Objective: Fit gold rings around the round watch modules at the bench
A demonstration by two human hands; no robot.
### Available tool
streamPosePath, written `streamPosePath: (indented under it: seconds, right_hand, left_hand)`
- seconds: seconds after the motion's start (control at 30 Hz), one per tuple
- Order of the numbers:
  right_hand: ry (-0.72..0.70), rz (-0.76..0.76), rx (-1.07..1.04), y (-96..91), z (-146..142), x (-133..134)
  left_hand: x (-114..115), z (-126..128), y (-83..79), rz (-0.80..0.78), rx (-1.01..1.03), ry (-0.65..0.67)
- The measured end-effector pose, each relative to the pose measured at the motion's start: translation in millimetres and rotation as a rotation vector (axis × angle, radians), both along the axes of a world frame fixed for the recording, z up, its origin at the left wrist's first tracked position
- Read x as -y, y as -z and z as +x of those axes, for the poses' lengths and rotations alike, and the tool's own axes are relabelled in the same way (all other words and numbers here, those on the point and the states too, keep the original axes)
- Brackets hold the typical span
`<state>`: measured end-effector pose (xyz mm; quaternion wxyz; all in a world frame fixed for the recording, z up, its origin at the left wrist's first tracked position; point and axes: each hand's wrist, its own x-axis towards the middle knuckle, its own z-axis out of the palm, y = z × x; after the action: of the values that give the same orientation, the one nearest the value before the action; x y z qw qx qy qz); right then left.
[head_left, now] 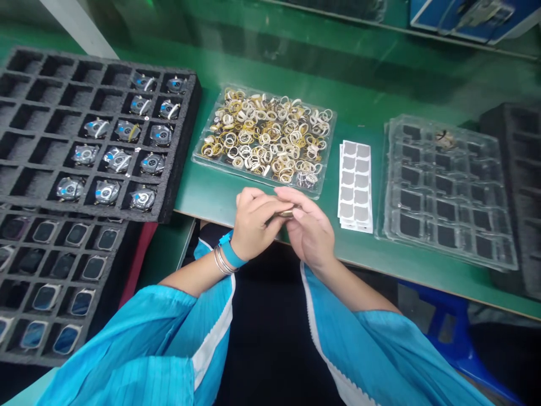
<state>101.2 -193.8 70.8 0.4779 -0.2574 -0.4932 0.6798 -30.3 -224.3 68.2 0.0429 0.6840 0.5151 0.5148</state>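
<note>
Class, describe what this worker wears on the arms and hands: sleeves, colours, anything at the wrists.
The left hand and right hand are bare, with no gloves. The left sleeve and right sleeve are loose, bright blue with fine stripes and a white edge trim. The left wrist carries a blue wrist strap and thin silver bangles.

Our left hand point(253, 223) and right hand point(310, 228) meet at the near edge of the table point(380, 73), pinching a small part point(287, 213) between them. Just behind them lies the ring tray point(266, 135). Right of it we see a pad sheet point(355, 186), then a pocket tray point(448, 192). On the left, the far foam tray point(84, 113) partly covers the near foam tray point(54, 270).
</note>
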Motion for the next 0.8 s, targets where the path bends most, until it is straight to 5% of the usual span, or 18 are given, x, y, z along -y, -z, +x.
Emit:
streamPosePath:
  seconds: [0.3, 0.8]
  right_hand:
    - [-0.043, -0.125, -0.035, -4.5, 3.9, 0.7]
    - [-0.022, -0.077, 0.063, 0.5, 8.9, 1.0]
  left_hand:
    - [-1.5, 1.5, -2.2, 0.020, -0.009, -0.012]
    - [-4.3, 5.9, 0.0, 0.053, -0.013, 0.006]
